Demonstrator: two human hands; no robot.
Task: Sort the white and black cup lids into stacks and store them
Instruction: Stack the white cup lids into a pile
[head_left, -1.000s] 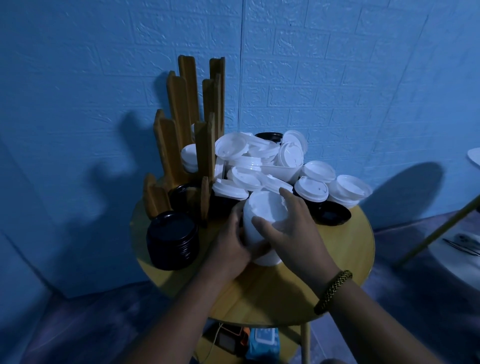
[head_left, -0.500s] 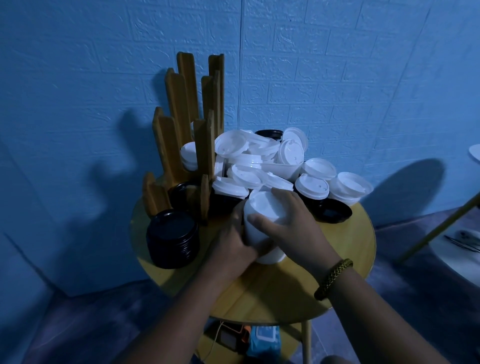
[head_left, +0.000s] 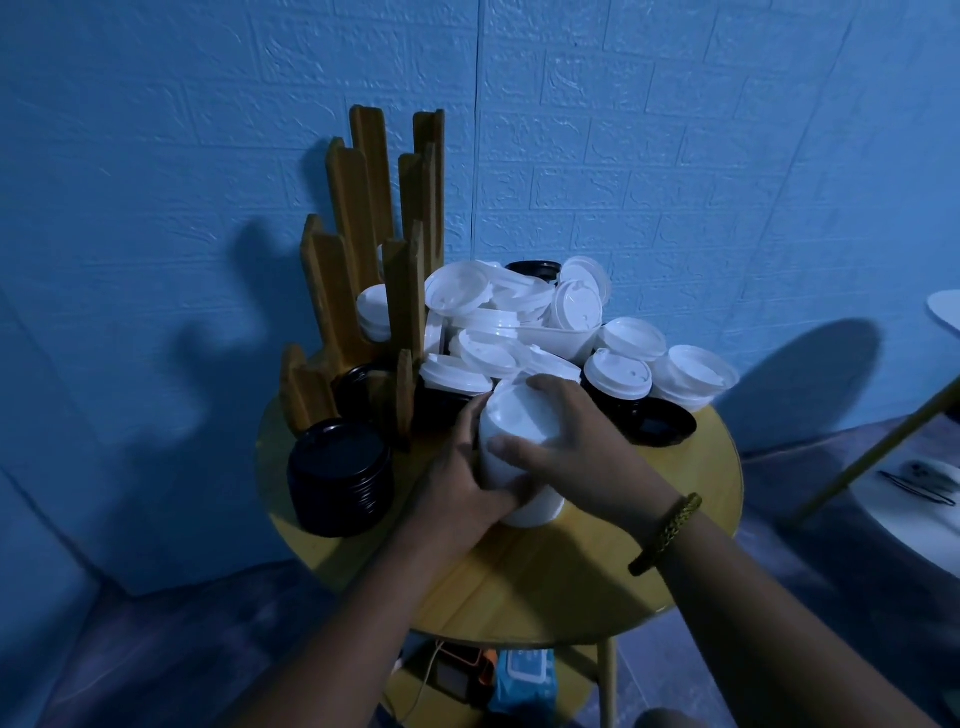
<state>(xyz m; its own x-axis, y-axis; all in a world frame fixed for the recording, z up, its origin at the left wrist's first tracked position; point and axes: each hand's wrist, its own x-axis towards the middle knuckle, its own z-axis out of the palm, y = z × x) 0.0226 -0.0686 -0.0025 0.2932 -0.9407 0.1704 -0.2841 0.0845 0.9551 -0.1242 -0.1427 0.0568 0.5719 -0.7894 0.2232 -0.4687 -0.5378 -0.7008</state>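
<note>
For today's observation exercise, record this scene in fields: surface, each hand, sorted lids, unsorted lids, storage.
surface: round wooden table
left hand: grips the white lid stack from its left
right hand: curled over the stack's top and right
sorted: black lid stack, table's left
unsorted: lid pile, mostly white, behind the hands
storage: wooden rack, back left

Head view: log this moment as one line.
phase: stacking white lids | left hand: grips white lid stack | right hand: grips its top | black lid stack: on table, left | loose lid pile: unsorted, behind
</note>
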